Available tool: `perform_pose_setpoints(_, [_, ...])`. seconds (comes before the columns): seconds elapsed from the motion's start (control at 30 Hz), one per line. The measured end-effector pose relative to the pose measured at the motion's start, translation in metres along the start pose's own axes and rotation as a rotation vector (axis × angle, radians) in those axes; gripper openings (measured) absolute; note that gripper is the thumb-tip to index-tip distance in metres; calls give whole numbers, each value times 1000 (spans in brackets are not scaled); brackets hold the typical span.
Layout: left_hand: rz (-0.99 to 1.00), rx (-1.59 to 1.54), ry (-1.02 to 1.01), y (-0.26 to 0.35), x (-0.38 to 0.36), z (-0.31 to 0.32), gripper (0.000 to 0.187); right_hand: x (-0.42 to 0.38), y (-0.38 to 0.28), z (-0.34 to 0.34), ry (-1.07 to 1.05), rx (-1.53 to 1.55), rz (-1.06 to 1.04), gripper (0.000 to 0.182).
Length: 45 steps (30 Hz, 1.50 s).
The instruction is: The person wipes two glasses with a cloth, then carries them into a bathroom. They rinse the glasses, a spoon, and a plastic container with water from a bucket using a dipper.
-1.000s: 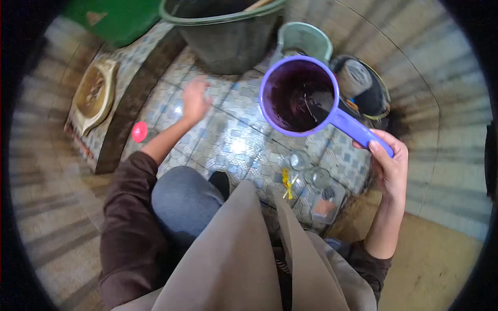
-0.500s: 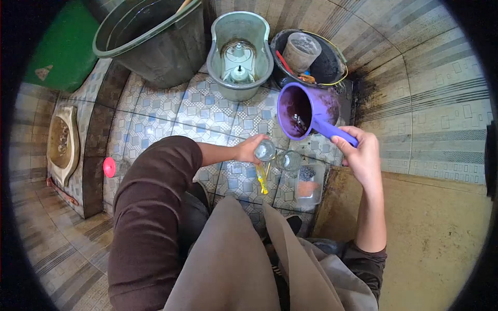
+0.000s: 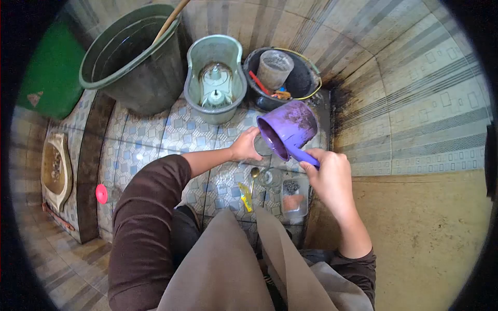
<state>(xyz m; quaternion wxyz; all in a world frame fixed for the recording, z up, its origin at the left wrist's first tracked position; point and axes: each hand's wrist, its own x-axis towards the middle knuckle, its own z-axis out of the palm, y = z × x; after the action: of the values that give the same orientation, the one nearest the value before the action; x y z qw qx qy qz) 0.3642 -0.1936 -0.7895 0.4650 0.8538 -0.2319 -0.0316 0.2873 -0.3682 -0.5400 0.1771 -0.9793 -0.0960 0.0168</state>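
Observation:
A purple water dipper [image 3: 295,122] is tilted towards the left, its handle gripped by my right hand [image 3: 332,173]. Just beyond its rim, my left hand [image 3: 246,145] curves around a clear drinking glass [image 3: 263,146], which the dipper partly hides. Another clear glass [image 3: 270,178] stands on the tiles below. Near it lie a metal spoon [image 3: 254,174] and a yellow sachet [image 3: 245,197]. Beside them is a clear plastic container [image 3: 303,210] with a dark scourer [image 3: 291,185] and an orange sponge [image 3: 293,202] in it.
A large dark tub [image 3: 148,88] with a wooden handle [image 3: 171,22] sticking out stands at the back left. Next to it are a pale green basin [image 3: 215,115] and a black basin [image 3: 249,54] holding a cup. A squat toilet [image 3: 54,171] and a pink round object [image 3: 101,194] are at left.
The purple dipper has come lower and tipped over towards the glass in my left hand. The head view has shifted, and the yellow sachet and spoon show apart from my left hand.

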Motion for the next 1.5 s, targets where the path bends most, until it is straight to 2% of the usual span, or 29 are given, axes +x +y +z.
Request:
perform_pose_setpoints(0.1, [152, -31, 12, 18, 31, -9, 83, -3, -7, -13, 12, -126, 24, 15])
perform_pose_setpoints(0.17, [-168, -371, -143, 26, 50, -13, 82, -4, -8, -19, 70, -128, 21, 15])
perform_pose_setpoints(0.23, [-133, -478, -130, 18, 59, 2, 73, -3, -12, -32, 252, -104, 27, 15])
perform_pose_setpoints(0.3, [-639, -1254, -68, 25, 62, 17, 75, 4, -7, -38, 316, -89, 40, 13])
perform_pose_setpoints(0.33, [-545, -1352, -181, 4, 68, 35, 75, 9, -3, -39, 387, 43, 117, 13])
perform_pose_setpoints(0.37, [-543, -1353, -179, -9, 71, 48, 75, 15, -1, -40, 455, 181, 197, 15])
perform_pose_setpoints(0.4, [-687, -1338, -119, -18, 70, 58, 78, 23, -5, -46, 399, 494, 260, 17])
perform_pose_setpoints(0.43, [-828, -1316, -52, 3, 65, 43, 81, 34, 4, -44, 312, 663, 217, 18])
perform_pose_setpoints(0.47, [-892, -1046, 84, 28, 56, 30, 83, 47, 13, -38, 279, 842, 176, 19])
perform_pose_setpoints(0.5, [-885, -1045, 101, 22, 51, 25, 83, 59, 9, -35, 243, 1021, 125, 20])
perform_pose_setpoints(0.57, [-851, -1411, -300, 5, 43, 10, 81, 79, -12, -31, 207, 1084, 87, 24])
perform_pose_setpoints(0.6, [-879, -1455, -259, 4, 36, 0, 78, 91, -32, -28, 200, 1074, -25, 23])
perform_pose_setpoints(0.63, [-919, -1413, -69, 15, 27, -13, 75, 105, -55, -25, 186, 1068, -143, 22])
perform_pose_setpoints(0.67, [-880, -1425, -111, 0, 21, -17, 76, 120, -83, -21, 158, 1063, -235, 22])
perform_pose_setpoints(0.77, [-898, -1422, -151, -29, 11, -44, 80, 181, -164, 8, 214, 756, -498, 21])
perform_pose_setpoints(0.87, [-950, -1377, -128, -25, 1, -63, 82, 240, -239, 55, 353, 209, -777, 24])
perform_pose_setpoints(0.9, [-940, -1341, -79, -19, -3, -75, 83, 250, -262, 69, 346, 98, -819, 23])
perform_pose_setpoints(0.93, [-834, -1401, -228, -13, -7, -90, 88, 261, -282, 85, 254, 35, -796, 23])
perform_pose_setpoints(0.97, [-596, -1536, -350, -48, 0, -62, 83, 268, -297, 100, 195, -57, -772, 23])
perform_pose_setpoints(1.03, [-562, -1491, -127, -34, 0, -60, 75, 283, -319, 133, 62, -277, -739, 19])
perform_pose_setpoints(1.07, [-634, -1635, -151, -14, -5, -77, 73, 283, -324, 140, 60, -277, -749, 19])
perform_pose_setpoints(1.1, [-632, -1639, -144, -24, -2, -69, 73, 282, -327, 144, 8, -186, -684, 20])
perform_pose_setpoints(1.17, [-432, -1726, -376, -50, 6, -40, 77, 286, -320, 151, -35, 27, -638, 24])
perform_pose_setpoints(1.2, [-398, -1437, -428, -23, -18, -75, 79, 295, -312, 153, -149, 218, -562, 25])
perform_pose_setpoints(1.23, [-397, -1439, -435, -11, -24, -87, 79, 303, -303, 154, -257, 408, -479, 26])
perform_pose_setpoints(1.3, [-594, -1333, -544, 4, -26, -95, 78, 296, -290, 140, -345, 914, -326, 22])
perform_pose_setpoints(1.37, [-660, -1374, -586, -17, -21, -59, 84, 290, -277, 124, -337, 1212, -160, 20])
perform_pose_setpoints(1.43, [-812, -1164, -476, -3, -30, -61, 93, 277, -265, 103, -323, 1394, -132, 21])
perform_pose_setpoints(1.5, [-824, -1073, -481, -6, -27, -42, 98, 263, -246, 73, -317, 1532, -185, 20])
